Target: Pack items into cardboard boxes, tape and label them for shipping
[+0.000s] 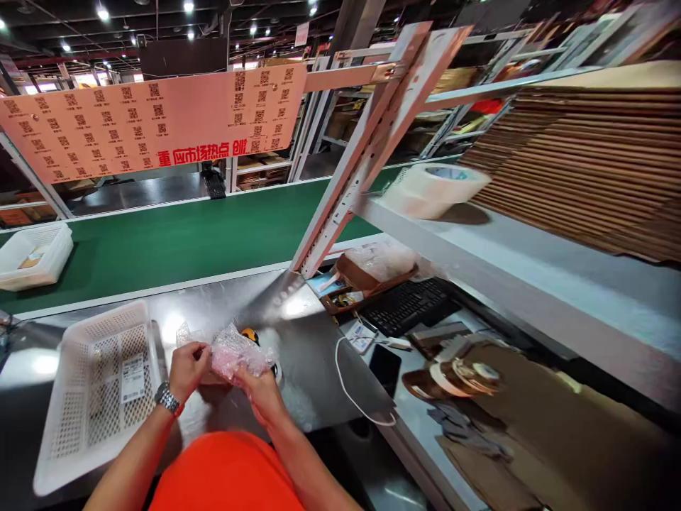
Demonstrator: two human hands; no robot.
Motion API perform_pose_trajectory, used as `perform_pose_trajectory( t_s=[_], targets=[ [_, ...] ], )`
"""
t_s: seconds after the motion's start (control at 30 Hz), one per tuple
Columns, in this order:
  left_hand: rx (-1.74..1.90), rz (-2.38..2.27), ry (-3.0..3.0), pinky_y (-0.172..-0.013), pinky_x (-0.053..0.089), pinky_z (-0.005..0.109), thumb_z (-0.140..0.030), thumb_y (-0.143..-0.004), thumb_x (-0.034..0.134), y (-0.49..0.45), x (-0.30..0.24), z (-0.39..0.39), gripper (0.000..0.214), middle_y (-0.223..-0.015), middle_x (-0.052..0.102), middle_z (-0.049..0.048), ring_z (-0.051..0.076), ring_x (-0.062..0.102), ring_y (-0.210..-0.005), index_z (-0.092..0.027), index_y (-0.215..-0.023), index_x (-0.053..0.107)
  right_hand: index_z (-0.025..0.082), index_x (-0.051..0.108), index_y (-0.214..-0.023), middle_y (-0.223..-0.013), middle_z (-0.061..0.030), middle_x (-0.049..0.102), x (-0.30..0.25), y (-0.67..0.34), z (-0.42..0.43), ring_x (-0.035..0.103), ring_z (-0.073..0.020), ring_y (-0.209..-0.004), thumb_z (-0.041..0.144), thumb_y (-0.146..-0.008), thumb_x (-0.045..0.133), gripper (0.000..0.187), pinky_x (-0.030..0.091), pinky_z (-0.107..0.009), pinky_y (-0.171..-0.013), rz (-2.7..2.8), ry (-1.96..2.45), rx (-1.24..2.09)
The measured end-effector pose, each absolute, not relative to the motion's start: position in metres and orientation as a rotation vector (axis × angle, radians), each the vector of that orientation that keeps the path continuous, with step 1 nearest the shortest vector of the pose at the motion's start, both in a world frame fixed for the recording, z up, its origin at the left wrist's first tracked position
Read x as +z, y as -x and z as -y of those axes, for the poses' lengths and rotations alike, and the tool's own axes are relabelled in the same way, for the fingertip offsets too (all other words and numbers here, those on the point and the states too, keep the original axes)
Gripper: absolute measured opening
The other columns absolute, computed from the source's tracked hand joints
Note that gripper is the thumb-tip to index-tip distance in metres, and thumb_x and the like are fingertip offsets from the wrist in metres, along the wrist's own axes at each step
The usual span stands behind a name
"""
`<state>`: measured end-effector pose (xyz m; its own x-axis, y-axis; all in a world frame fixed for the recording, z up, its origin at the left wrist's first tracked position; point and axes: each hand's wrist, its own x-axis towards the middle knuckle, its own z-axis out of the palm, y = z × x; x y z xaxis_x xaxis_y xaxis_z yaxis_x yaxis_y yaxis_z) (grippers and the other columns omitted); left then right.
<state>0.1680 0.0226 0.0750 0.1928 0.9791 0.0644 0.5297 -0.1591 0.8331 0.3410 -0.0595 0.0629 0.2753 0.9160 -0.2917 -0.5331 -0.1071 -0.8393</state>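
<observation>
- Orange shirt (226, 472) fills the bottom edge, right under the camera.
- Green belt (175, 234) runs across behind the steel table (298, 333).
- Big cardboard stack (585, 163) sits on the right shelf (532, 262).
- White basket (79, 426) is on the table, just left of the hands, with a label (133, 380) lying in it.
- Black keyboard (407, 306) is off to the right.
- Pale tape roll (433, 190) is beside the cardboard.
- Then the left hand (187, 369) pinches one end of a bubble-wrap bundle (237, 355) and the right hand (263, 394) cups it from below, both closed on it, low over the table.
- Small watch (167, 399) is on the left wrist.
</observation>
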Motion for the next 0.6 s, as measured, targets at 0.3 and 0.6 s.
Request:
perform_pose_trajectory(
  t_s=[0.3, 0.6],
  targets=[
    [0.923, -1.388, -1.868, -0.084, 0.067, 0.038, -0.045, -0.101, 0.062, -0.197, 0.072, -0.019, 0.037, -0.097, 0.090, 0.0102, 0.026, 0.083, -0.085, -0.020, -0.102, 0.090, 0.025, 0.088, -0.107, -0.104, -0.0068, 0.086, 0.062, -0.376, 0.057, 0.075, -0.0316, -0.098, 0.029, -0.072, 0.089, 0.035, 0.061, -0.043, -0.098, 1.113, 1.222, 1.093],
    [0.823, -1.422, -2.215, -0.082, 0.066, 0.036, -0.038, -0.110, 0.053, -0.222, 0.055, 0.019, 0.038, -0.094, 0.088, 0.0105, 0.025, 0.083, -0.085, -0.023, -0.114, 0.088, 0.024, 0.082, -0.093, -0.094, -0.0083, 0.083, 0.040, -0.391, 0.039, 0.073, -0.0274, -0.083, 0.057, -0.071, 0.090, 0.041, 0.064, -0.044, -0.084, 0.550, 1.133, 1.398]
  ],
)
